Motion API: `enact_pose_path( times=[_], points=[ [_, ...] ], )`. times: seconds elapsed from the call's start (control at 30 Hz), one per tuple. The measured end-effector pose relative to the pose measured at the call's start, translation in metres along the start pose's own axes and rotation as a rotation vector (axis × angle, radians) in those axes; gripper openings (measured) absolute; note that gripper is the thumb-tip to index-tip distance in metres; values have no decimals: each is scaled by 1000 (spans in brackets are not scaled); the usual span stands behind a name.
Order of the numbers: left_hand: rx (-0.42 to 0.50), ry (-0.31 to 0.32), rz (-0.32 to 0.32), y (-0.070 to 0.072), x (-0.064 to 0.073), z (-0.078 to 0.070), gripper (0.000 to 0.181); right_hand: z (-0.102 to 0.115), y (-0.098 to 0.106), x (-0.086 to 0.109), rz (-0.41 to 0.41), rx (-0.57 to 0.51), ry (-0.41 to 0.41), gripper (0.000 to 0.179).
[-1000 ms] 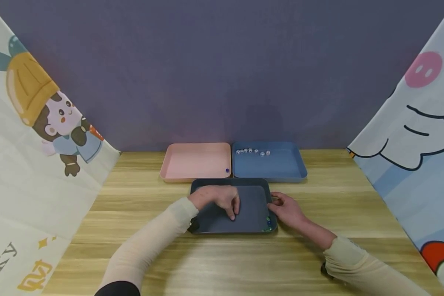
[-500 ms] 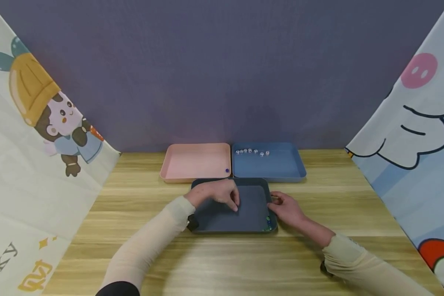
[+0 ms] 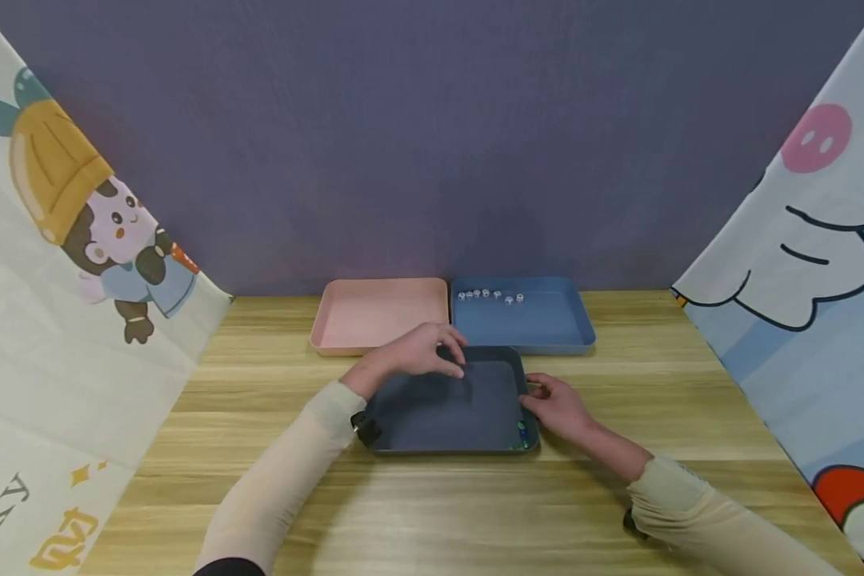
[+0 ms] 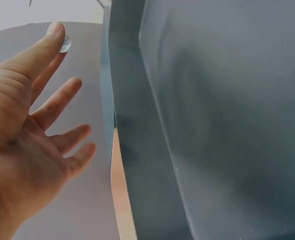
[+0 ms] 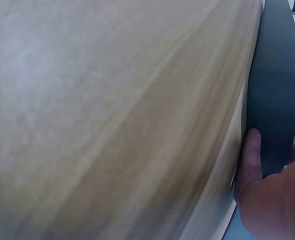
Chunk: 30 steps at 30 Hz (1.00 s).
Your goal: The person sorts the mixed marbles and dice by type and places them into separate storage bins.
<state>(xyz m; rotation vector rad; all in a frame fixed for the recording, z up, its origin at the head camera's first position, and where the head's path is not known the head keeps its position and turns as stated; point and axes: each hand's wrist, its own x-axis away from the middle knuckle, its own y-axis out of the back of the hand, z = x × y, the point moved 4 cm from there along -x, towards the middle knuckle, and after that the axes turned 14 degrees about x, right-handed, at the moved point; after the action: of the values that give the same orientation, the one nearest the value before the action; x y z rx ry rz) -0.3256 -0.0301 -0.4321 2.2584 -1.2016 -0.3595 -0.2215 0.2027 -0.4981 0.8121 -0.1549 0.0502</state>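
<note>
My left hand point(image 3: 426, 350) is raised over the far rim of the dark grey tray point(image 3: 439, 420), near the front edge of the pink tray point(image 3: 374, 312). In the left wrist view, its thumb and index finger pinch a clear glass marble point(image 4: 66, 45), with the other fingers spread. My right hand point(image 3: 563, 410) grips the dark tray's right side, one finger along the outer wall point(image 5: 272, 100) in the right wrist view. Several small green and blue marbles point(image 3: 523, 433) lie in that tray's front right corner.
Behind the dark tray, the pink tray and a blue tray point(image 3: 540, 326) stand side by side. Several white dice point(image 3: 486, 294) form a loose row along the blue tray's far side. A dark fabric wall point(image 3: 432, 144) rises behind the wooden table point(image 3: 259, 384).
My left hand has lifted from the middle of the dark tray and moved away toward the pink tray, now covering the blue marble seen there earlier. The right hand stays at the rim.
</note>
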Motion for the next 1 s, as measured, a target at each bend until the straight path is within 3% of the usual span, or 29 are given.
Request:
enact_pose_path(
  times=[0.2,0.33,0.47,0.57,0.7,1.0],
  points=[
    [45,1,-106,11,4,7,17,-6,1,0,-4,-11,-8,47],
    [137,23,-190,18,8,12,12,-7,3,1,-11,-9,-2,47],
    [151,23,-257,25,10,16,11,-6,3,1,-11,2,6,46],
    [136,-12,-318,31,8,21,13,-5,4,0,-6,6,11,46],
    [180,-44,-394,38,4,31,16,-4,4,-1,-7,4,17,45],
    [288,-18,-511,45,-5,53,16,0,0,3,7,-9,20,45]
  ],
)
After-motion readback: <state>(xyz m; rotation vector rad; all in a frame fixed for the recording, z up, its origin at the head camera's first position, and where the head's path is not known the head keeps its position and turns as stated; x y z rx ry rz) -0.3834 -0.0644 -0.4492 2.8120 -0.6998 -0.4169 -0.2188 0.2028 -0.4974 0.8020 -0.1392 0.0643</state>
